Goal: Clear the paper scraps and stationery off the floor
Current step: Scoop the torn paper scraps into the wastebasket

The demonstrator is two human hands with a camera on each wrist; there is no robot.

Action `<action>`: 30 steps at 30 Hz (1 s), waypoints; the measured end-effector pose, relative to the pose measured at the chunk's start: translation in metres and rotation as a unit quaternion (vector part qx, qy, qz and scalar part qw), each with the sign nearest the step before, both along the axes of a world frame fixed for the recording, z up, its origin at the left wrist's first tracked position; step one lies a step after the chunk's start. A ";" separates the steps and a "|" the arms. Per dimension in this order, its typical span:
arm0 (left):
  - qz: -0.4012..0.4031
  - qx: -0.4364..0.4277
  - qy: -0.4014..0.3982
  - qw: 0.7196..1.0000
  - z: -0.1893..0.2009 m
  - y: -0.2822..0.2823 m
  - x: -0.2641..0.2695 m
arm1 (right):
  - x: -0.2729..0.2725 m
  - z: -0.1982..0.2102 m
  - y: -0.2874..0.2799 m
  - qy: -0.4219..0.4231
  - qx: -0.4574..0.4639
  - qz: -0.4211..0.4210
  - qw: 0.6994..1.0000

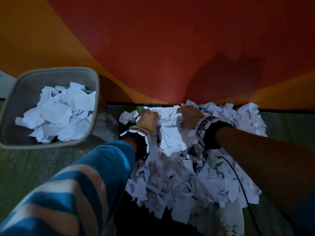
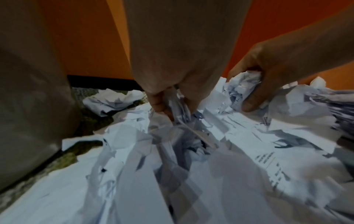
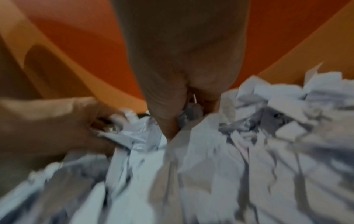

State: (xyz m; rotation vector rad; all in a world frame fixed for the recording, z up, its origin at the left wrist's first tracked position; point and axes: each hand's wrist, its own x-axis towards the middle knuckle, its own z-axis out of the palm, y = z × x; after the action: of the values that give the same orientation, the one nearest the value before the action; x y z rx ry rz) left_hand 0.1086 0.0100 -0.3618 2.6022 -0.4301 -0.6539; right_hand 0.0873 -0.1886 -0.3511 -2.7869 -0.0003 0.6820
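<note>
Striped sleeve [image 1: 71, 189] leads to left hand [image 1: 148, 118]; right hand [image 1: 189, 116] likewise clutches paper scraps [image 1: 172, 169], bunching them, seemingly for the bin [image 1: 95, 92] at left.

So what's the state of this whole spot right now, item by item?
Surface: greenish carpet, mostly bare on the left.
Job's things: big pile of paper scraps against the wall; bin on the left, partly filled with scraps. Stationery: nothing seen.
Clutter: nothing seen.
Hands: left hand and right hand both grip scraps at the pile's far edge.
Cables: black cable across the pile.
Surroundings: red and orange wall.
</note>
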 end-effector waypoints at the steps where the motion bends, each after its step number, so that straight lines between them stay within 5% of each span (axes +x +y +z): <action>1: -0.022 0.049 0.039 0.998 0.014 -0.001 0.001 | 0.006 0.001 -0.004 0.005 -0.005 0.000 1.000; 3: 0.066 0.043 0.086 0.993 0.026 0.000 0.005 | 0.011 0.024 -0.004 0.025 0.001 -0.015 1.000; 9: 0.042 0.041 0.032 0.998 0.105 0.004 0.016 | 0.024 0.104 -0.013 0.028 0.042 -0.078 0.996; 16: 0.052 -0.025 -0.025 0.998 0.229 0.035 0.022 | 0.031 0.221 -0.001 0.036 0.073 -0.042 0.996; 21: 0.063 0.005 -0.053 0.997 0.296 0.091 0.018 | 0.029 0.276 0.035 0.025 0.107 -0.020 0.994; 30: 0.187 0.006 -0.051 0.981 0.309 0.213 -0.007 | 0.030 0.305 0.141 -0.007 0.180 -0.010 0.984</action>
State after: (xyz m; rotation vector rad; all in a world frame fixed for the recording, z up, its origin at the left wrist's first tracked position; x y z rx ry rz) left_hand 0.1019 0.2226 -0.0531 2.6335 0.0396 -0.3970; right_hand 0.1171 -0.0477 -0.0463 -2.4403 -0.0900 0.5918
